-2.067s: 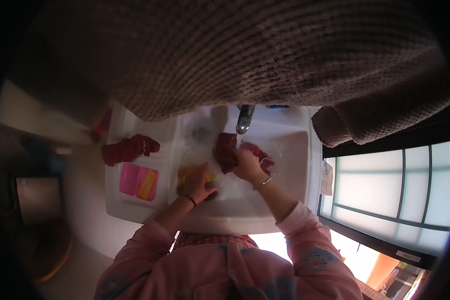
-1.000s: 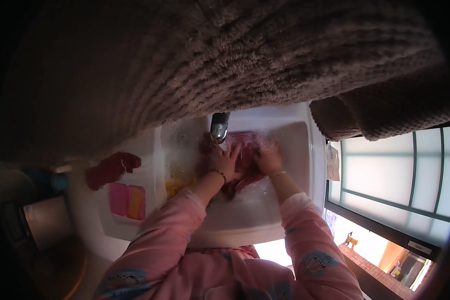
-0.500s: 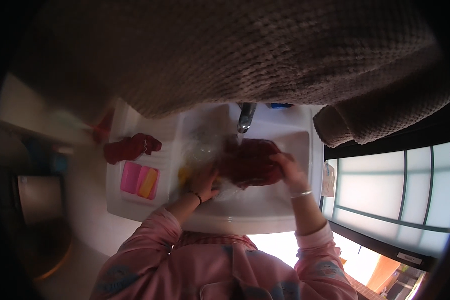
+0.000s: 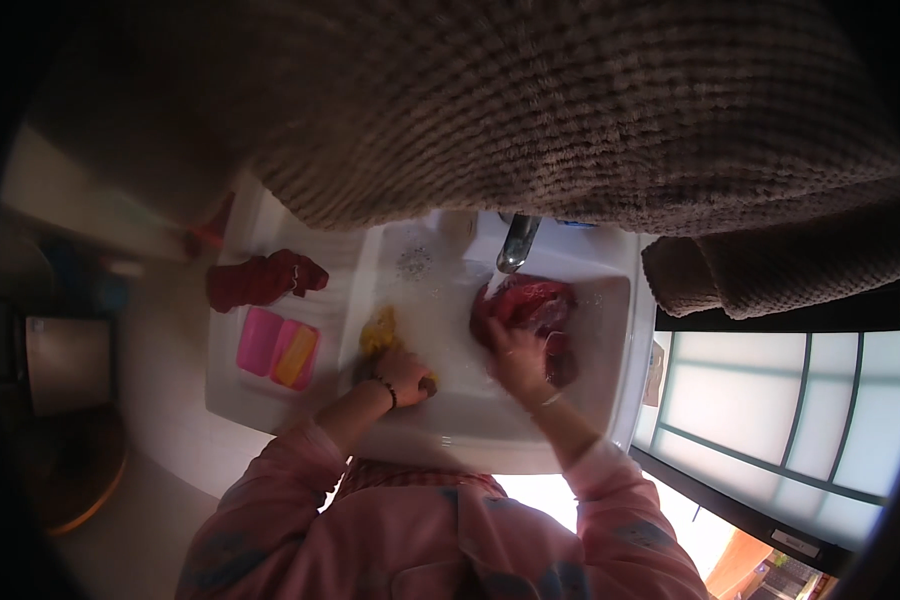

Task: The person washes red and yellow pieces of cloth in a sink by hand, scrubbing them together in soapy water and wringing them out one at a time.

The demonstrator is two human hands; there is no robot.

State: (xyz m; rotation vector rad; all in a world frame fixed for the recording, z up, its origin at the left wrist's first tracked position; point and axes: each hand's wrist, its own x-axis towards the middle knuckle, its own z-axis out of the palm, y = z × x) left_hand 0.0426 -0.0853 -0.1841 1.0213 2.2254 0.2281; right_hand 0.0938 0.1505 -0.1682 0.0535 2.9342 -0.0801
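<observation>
In the white sink, my left hand [image 4: 402,374] is low at the left of the basin, fingers curled around a crumpled yellow cloth [image 4: 378,331] that shows above it and at its fingertips. Its underside is hidden. To the right, my right hand [image 4: 516,358] reaches onto a wet, bunched dark red cloth [image 4: 542,302]; motion smears its fingers, so their grip is unclear. Water runs from the metal tap [image 4: 517,244] onto this cloth. A second dark red cloth [image 4: 255,282] with a pale edge lies on the ribbed ledge at the left.
Below that second cloth stands an open pink soap box [image 4: 262,341] holding a yellow-orange soap bar [image 4: 296,357]. A brown waffle-weave towel [image 4: 530,120] hangs across the top of the view. The white sink rim [image 4: 430,455] runs along the near side. A frosted window [image 4: 770,390] is at right.
My right hand has moved left from the red cloth's right side onto its near left part. The red cloth is more bunched and lies under the water stream. My left hand has barely moved.
</observation>
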